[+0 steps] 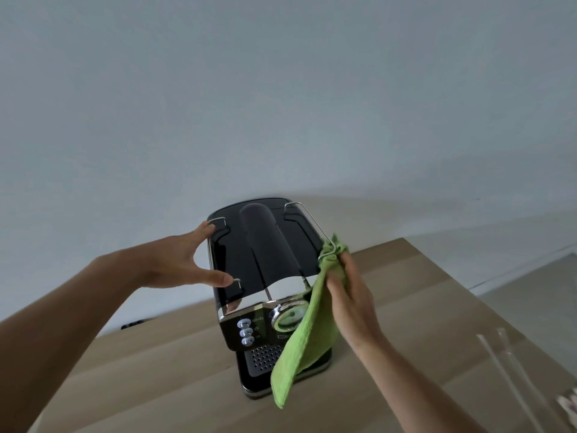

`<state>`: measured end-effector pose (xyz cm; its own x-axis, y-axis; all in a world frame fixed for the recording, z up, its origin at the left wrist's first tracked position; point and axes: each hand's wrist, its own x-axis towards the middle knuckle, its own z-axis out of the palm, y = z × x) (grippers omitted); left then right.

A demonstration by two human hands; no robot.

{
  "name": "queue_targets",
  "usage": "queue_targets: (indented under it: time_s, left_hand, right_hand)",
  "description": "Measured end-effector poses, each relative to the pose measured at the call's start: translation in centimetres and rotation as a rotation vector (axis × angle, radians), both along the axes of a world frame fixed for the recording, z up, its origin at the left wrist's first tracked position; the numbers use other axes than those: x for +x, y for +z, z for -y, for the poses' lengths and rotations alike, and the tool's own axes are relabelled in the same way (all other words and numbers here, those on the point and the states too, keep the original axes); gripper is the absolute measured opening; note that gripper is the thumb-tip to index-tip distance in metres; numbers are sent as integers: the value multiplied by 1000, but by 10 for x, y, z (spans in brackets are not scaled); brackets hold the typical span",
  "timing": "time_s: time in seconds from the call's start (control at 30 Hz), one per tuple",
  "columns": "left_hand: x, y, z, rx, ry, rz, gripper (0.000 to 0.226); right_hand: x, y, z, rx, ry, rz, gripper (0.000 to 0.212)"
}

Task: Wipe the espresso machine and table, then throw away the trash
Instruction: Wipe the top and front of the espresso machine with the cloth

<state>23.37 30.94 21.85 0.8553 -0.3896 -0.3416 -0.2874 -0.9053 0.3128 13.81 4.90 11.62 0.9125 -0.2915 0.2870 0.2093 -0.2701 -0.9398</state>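
A black and chrome espresso machine stands on a light wooden table. My left hand steadies the machine's left top edge, with the thumb and fingers spread against the chrome rail. My right hand grips a green cloth and presses its upper end against the machine's right top rail. The rest of the cloth hangs down over the machine's right front and hides part of the round gauge and the drip tray.
Clear straws or wrappers lie at the table's right edge, with some patterned trash at the frame's corner. A plain white wall rises behind the table. A small dark object sits by the far table edge.
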Motion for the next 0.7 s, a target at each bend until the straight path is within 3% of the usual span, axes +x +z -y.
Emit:
queue_targets:
  time_s: [0.1, 0.17, 0.27, 0.43, 0.57, 0.7]
  left_hand:
    - [1, -1, 0, -6, -1, -7, 137]
    - [1, 0, 0, -4, -6, -10, 138]
    - [0, 0, 1, 2, -15, -7, 137]
    - [-1, 1, 1, 2, -8, -3, 136]
    - [0, -2, -1, 10, -12, 5, 136]
    - [0, -2, -1, 9, -24, 7, 138]
  right_hand:
    - [15, 8, 18, 57, 175, -136, 34]
    - [17, 7, 19, 26, 181, -122, 29]
    - [15, 1, 8, -15, -17, -3, 27]
    - [10, 9, -6, -15, -367, 2, 26]
    - [-17, 0, -26, -293, -476, 192, 37]
    - [-31, -7, -48, -567, -281, 368, 34]
